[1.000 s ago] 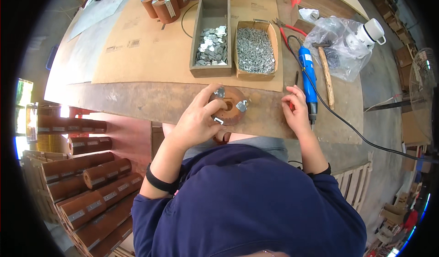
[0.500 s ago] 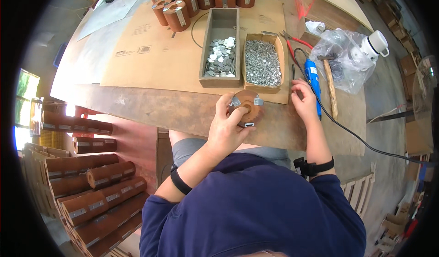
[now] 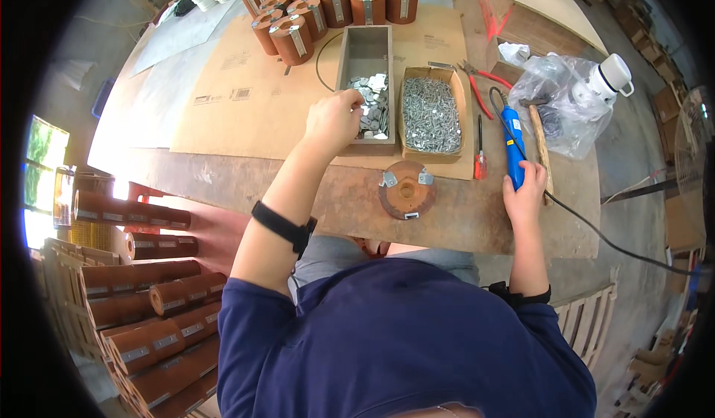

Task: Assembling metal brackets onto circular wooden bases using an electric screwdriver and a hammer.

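You're working at a long wooden bench (image 3: 223, 172) with a big cardboard sheet (image 3: 238, 98) laid over it, and right at the front edge the round brown spool (image 3: 407, 189) is lying flat on its end, clear of both hands, with three small metal brackets sitting on its face. It's looking like stiff wound cardboard, so I'm guessing it's light and rigid and isn't going to crush; taking it around the rim should be easiest, since the brackets don't look fastened and could slide off if you're tilting it. Your right hand (image 3: 526, 187) is wrapping around the lower end of the blue electric screwdriver (image 3: 514, 148), which probably feels solid and a bit top-heavy with its cord trailing off to the right. Your left hand (image 3: 333, 120) is reaching into the grey tray (image 3: 369, 49), fingers curled down onto the small metal brackets (image 3: 370, 104); I can't tell if you're actually pinching one. Those are thin, hard and likely slippery, so I'd be nipping one by its edges. The box of screws (image 3: 430, 114) is sitting just beside the tray.
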`<act>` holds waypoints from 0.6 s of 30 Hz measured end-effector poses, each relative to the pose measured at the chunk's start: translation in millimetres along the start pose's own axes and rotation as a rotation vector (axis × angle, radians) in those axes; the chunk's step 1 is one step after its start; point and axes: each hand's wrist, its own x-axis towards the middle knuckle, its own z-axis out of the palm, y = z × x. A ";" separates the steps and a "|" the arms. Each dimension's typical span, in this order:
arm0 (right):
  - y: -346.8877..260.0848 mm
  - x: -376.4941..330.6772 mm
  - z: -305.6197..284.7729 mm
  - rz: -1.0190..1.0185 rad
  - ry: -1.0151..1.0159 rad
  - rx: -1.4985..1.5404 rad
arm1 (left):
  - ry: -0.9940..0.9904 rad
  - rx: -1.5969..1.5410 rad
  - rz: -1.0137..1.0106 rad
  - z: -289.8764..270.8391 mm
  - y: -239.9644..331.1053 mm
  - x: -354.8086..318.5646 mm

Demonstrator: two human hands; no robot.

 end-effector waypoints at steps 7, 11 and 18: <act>15.0 22.5 5.1 0.346 -0.361 -0.030 | -0.276 0.512 0.019 14.0 2.8 23.3; 10.8 23.1 2.1 0.376 -0.386 -0.044 | -0.275 0.606 0.060 25.0 -3.7 20.5; 17.8 21.6 6.7 0.367 -0.359 -0.033 | -0.276 0.511 0.031 24.0 -4.8 17.6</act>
